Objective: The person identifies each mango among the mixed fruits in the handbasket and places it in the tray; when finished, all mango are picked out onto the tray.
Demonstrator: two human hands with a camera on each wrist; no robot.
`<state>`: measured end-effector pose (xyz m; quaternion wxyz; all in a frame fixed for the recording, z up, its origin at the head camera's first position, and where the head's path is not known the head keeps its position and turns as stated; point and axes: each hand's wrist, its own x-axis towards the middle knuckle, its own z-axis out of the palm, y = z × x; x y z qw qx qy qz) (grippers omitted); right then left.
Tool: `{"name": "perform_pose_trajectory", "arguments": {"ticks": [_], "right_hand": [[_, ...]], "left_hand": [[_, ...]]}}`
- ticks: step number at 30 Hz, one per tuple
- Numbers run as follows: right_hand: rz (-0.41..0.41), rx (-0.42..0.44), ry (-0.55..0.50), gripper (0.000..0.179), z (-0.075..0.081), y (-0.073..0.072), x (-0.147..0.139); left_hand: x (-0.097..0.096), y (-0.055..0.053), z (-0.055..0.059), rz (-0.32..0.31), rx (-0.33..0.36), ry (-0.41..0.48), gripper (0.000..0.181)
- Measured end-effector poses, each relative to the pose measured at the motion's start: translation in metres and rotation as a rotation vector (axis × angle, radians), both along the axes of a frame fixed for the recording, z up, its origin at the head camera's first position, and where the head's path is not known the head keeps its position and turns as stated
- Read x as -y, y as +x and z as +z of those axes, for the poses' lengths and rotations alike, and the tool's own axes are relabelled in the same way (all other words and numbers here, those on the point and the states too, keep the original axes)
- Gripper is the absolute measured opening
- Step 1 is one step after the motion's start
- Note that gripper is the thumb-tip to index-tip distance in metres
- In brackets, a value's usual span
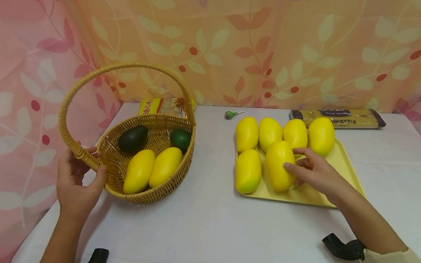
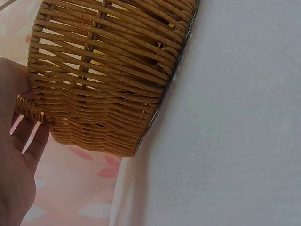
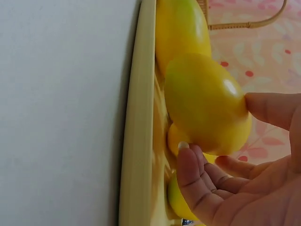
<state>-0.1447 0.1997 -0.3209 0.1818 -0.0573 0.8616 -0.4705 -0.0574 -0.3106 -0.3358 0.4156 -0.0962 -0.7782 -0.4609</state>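
Observation:
A wicker basket (image 1: 182, 174) stands at the left, with two mangoes (image 1: 139, 171) and two dark green, avocado-like fruits (image 1: 133, 138) inside. My left hand (image 1: 78, 183) grips the basket's rim at the foot of its tall handle (image 1: 82, 153). In the left wrist view, fingers (image 2: 35, 146) reach behind the woven handle base. Over a yellow tray (image 1: 344, 171), my right hand (image 1: 315, 170) holds a mango (image 1: 279, 166) between thumb and fingers. The right wrist view has the thumb on one side of this mango (image 3: 207, 103) and the fingertips on the other.
Several more mangoes (image 1: 248, 171) lie on the tray beside the held one. Behind it is a spaghetti pack (image 1: 341, 118). A lollipop (image 1: 230, 115) lies at the back middle, and a yellow food packet (image 1: 164, 106) is behind the basket. Patterned cloth (image 1: 217, 45) closes off the back.

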Motion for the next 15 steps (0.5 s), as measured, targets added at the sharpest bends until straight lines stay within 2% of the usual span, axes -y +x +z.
{"name": "perform_pose_trajectory", "arguments": {"ticks": [7, 15], "right_hand": [[0.056, 0.054, -0.009, 0.077, -0.005, -0.001, -0.003], [0.093, 0.111, -0.100, 0.072, -0.008, -0.001, -0.003]], "left_hand": [[0.013, -0.005, -0.012, 0.010, 0.010, -0.013, 0.081], [0.013, -0.006, -0.012, 0.008, 0.007, -0.012, 0.081]]}}
